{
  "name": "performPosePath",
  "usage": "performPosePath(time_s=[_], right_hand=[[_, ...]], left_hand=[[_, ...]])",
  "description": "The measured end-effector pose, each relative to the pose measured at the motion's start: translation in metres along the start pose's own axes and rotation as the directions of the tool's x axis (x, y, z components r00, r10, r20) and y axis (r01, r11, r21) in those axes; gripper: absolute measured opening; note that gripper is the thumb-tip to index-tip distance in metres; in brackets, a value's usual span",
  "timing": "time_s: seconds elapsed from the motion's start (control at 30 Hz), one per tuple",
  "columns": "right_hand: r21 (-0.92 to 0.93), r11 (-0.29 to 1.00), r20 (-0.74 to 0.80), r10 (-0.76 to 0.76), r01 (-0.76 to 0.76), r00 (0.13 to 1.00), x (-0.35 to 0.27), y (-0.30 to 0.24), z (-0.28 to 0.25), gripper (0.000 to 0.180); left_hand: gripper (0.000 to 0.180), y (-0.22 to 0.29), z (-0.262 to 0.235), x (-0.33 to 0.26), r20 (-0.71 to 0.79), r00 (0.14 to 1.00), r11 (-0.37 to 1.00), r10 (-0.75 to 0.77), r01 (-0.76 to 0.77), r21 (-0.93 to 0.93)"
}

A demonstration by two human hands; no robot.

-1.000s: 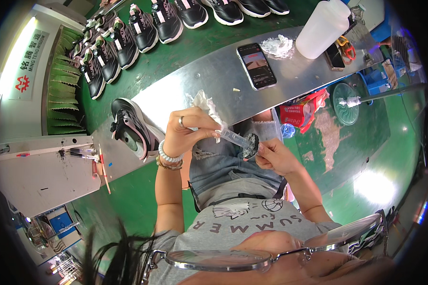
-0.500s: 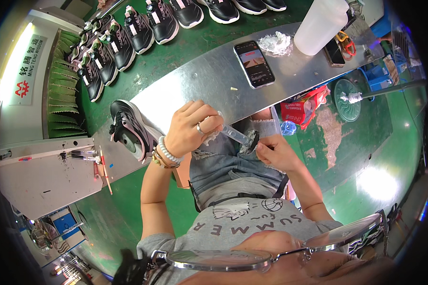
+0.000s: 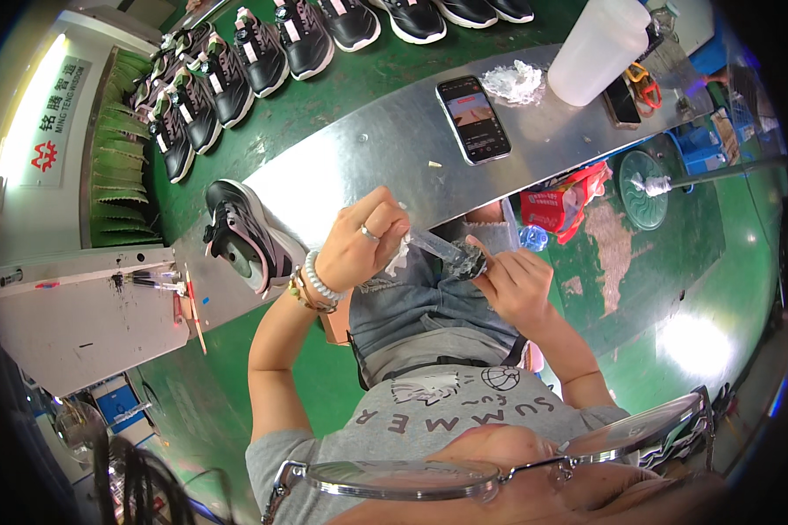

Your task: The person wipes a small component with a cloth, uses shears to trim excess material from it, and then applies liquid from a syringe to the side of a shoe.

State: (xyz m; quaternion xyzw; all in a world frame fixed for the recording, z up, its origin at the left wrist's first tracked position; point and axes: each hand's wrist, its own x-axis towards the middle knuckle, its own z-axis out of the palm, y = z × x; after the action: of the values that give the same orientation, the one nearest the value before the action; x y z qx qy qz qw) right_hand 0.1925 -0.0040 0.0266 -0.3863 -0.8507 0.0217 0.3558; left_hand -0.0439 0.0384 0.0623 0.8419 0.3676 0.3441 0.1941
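Note:
Over my lap, my left hand (image 3: 363,238) is closed around one end of a clear, narrow plastic piece (image 3: 433,244), whether a tube or a strip I cannot tell. White crumpled material (image 3: 399,255) shows below its fingers. At the other end sits a dark lump (image 3: 467,262) with clear, shiny bits on it. My right hand (image 3: 517,284) pinches the edge of this lump between thumb and fingers. A black sports shoe (image 3: 245,234) with a white sole lies tilted on the metal bench, left of my left wrist.
On the metal bench (image 3: 368,144) lie a phone (image 3: 473,120) with its screen lit, crumpled white film (image 3: 513,83), a white plastic bottle (image 3: 597,52), a second phone (image 3: 621,103) and orange-handled scissors (image 3: 646,90). Rows of black shoes (image 3: 260,54) stand beyond on a green surface.
My right hand has turned, its thumb now raised along the dark lump's edge. The lump has shifted slightly right, and the clear piece still links it to my left hand.

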Motion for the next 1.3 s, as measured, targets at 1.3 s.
performPosePath(time_s=[1.3], right_hand=[[0.548, 0.52, 0.093, 0.741, -0.655, 0.665, -0.031, 0.058, -0.035, 0.036]], left_hand=[[0.009, -0.028, 0.05, 0.184, -0.248, 0.851, 0.886, 0.463, -0.441, 0.141]])
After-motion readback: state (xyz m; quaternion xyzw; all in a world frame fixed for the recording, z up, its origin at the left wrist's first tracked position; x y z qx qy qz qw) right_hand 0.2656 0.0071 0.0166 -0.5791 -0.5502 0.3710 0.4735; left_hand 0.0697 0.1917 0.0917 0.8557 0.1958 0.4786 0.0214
